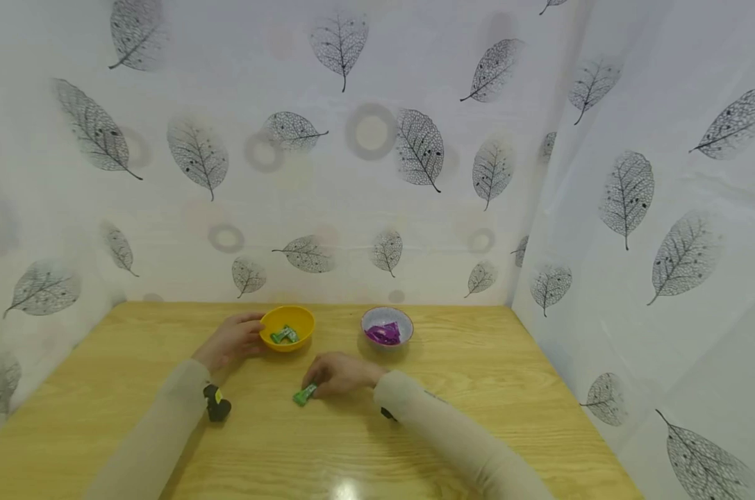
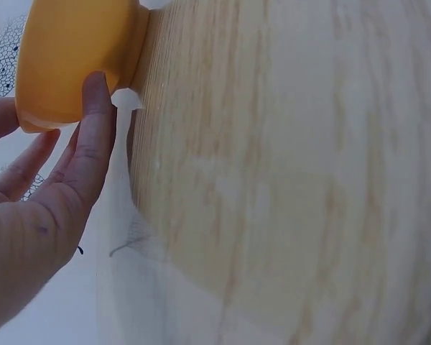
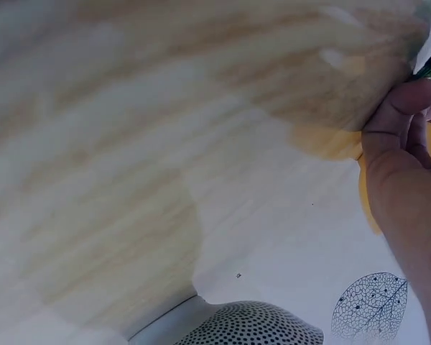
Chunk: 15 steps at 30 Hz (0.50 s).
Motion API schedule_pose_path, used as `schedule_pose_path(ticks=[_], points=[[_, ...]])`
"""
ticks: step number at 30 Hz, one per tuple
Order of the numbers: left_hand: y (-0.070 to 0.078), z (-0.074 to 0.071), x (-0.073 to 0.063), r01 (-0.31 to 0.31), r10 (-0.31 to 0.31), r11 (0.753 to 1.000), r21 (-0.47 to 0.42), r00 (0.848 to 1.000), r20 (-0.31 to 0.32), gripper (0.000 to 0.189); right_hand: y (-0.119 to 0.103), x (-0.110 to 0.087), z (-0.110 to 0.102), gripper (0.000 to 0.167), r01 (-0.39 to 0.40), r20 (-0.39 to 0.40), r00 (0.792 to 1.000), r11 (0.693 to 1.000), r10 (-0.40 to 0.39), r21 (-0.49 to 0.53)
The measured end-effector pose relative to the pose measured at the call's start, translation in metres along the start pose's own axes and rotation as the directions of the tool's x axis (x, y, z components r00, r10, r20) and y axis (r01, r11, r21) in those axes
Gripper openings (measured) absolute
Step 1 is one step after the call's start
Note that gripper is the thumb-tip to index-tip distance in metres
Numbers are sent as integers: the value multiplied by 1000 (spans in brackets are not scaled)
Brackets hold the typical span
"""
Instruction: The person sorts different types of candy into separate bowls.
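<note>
My left hand [image 1: 235,340] holds the side of a yellow bowl [image 1: 309,326], fingertips at its rim and outer wall. Close up in the left wrist view, the fingers [image 2: 93,136] lie against the yellow bowl [image 2: 79,50]. Inside it are small green wrapped packets [image 1: 285,335]. In front of the bowl, my right hand [image 1: 342,373] pinches another small green wrapped packet [image 1: 303,395] low over the table. The right wrist view shows only a bit of this green packet [image 3: 426,72] at the fingertips, the rest hidden.
To the right of the yellow bowl stands a pale bowl [image 1: 403,318] with purple packets [image 1: 385,334] inside; its dotted outside shows in the right wrist view. The wooden table [image 1: 465,375] meets a leaf-printed curtain [image 1: 352,278] at the back and right.
</note>
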<state>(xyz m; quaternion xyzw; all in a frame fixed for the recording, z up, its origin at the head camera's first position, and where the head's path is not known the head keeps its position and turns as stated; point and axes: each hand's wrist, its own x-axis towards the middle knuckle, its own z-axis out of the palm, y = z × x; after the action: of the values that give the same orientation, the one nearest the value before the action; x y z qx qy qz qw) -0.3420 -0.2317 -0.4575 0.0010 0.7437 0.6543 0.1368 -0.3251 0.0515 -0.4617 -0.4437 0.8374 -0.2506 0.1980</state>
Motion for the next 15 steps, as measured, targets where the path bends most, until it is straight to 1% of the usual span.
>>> schedule_pose_path(ticks=[3,8,11,15], points=[[-2,-2,3,6,-6,1000,-18,1000,-3,57,-2,1,-1,24,1,14,1000,999,-2,38],[-3,-3,5,8,-8,999,-38,1000,11,57,0,2,-2,23,14,22,1000,997,-16,72],[-3,-3,4,7,-7,999,-33,1000,6,57,0,2,-3,21,14,6,1000,998,-14,61],[-4,-1,2,-15,15,1000,-12,1000,10,57,-1,-1,-5,19,-7,-21,1000,998,8,62]])
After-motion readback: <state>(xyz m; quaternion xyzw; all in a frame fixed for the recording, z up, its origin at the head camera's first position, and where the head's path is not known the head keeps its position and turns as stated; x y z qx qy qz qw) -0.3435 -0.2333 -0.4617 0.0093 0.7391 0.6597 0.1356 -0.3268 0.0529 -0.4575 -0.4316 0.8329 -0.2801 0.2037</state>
